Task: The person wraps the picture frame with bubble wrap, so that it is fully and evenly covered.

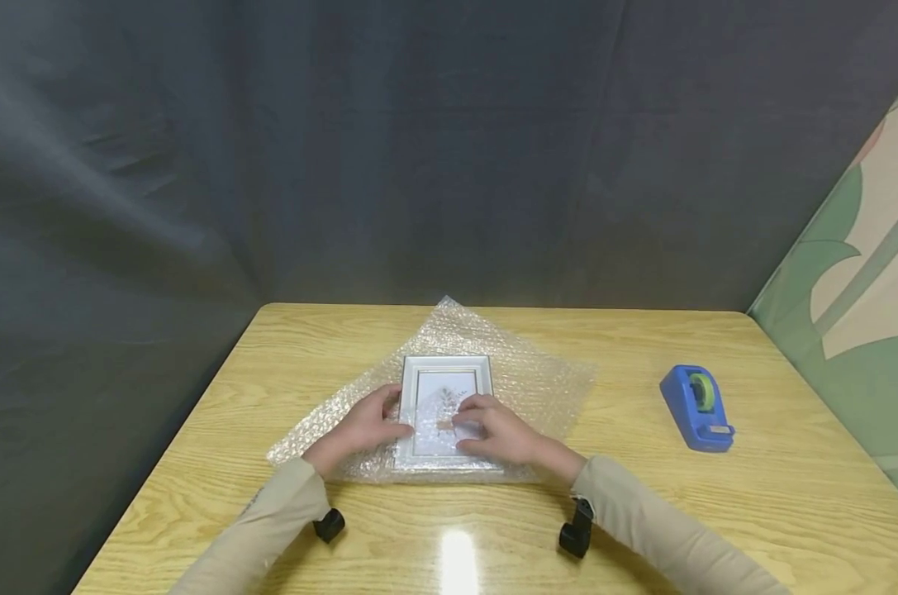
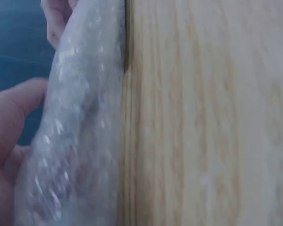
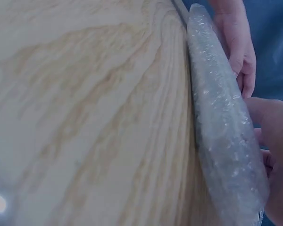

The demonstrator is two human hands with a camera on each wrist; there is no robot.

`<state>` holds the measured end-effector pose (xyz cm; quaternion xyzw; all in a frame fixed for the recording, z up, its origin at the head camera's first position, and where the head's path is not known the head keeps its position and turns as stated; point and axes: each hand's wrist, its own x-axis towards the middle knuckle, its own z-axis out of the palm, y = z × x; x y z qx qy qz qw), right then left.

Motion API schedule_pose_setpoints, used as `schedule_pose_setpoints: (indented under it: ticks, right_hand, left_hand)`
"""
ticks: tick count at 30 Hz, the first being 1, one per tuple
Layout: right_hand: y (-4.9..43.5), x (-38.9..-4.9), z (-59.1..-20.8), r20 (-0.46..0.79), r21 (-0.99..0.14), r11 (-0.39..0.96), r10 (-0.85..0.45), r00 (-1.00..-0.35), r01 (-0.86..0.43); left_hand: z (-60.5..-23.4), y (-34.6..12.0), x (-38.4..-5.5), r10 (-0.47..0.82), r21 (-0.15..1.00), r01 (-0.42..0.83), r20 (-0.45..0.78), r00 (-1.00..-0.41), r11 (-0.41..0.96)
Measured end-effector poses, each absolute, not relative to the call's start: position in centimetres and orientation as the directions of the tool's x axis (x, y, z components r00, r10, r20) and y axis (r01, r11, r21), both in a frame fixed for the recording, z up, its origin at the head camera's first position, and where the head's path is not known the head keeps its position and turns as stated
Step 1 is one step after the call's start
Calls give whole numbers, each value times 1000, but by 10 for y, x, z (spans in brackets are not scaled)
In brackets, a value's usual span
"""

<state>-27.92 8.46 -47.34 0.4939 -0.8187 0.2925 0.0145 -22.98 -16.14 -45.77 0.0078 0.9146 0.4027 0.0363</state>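
Note:
A white picture frame (image 1: 447, 361) with a small printed sheet inside lies face up on a sheet of bubble wrap (image 1: 538, 368). Part of the wrap covers the frame's lower half and folds round its near edge. My left hand (image 1: 367, 421) rests at the frame's left side, thumb over the border and fingers along the edge. Over the lower right of the picture, my right hand (image 1: 502, 431) touches the wrap with loosely bent fingers, thumb apart from them. Both wrist views show the bubble wrap (image 2: 80, 122) as a thick rounded edge at table level, with fingers beyond it.
A blue tape dispenser (image 1: 690, 413) with a greenish roll stands at the right of the wooden table (image 1: 270, 372). Dark cloth (image 1: 449, 165) hangs behind and to the left. A leaf-patterned panel (image 1: 857, 330) borders the right side.

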Motion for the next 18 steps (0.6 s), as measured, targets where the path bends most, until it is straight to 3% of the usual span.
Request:
schedule_pose_setpoints:
  ticks: [15, 18]
  right_hand:
    - [98, -271, -474, 287, -518, 360, -781, -554, -776]
    - [103, -271, -471, 281, -513, 340, -801, -528, -788]
  left_hand:
    - [-462, -149, -228, 95, 734, 17, -66, -993, 679]
    - [-462, -144, -224, 88, 733, 9, -70, -994, 680]
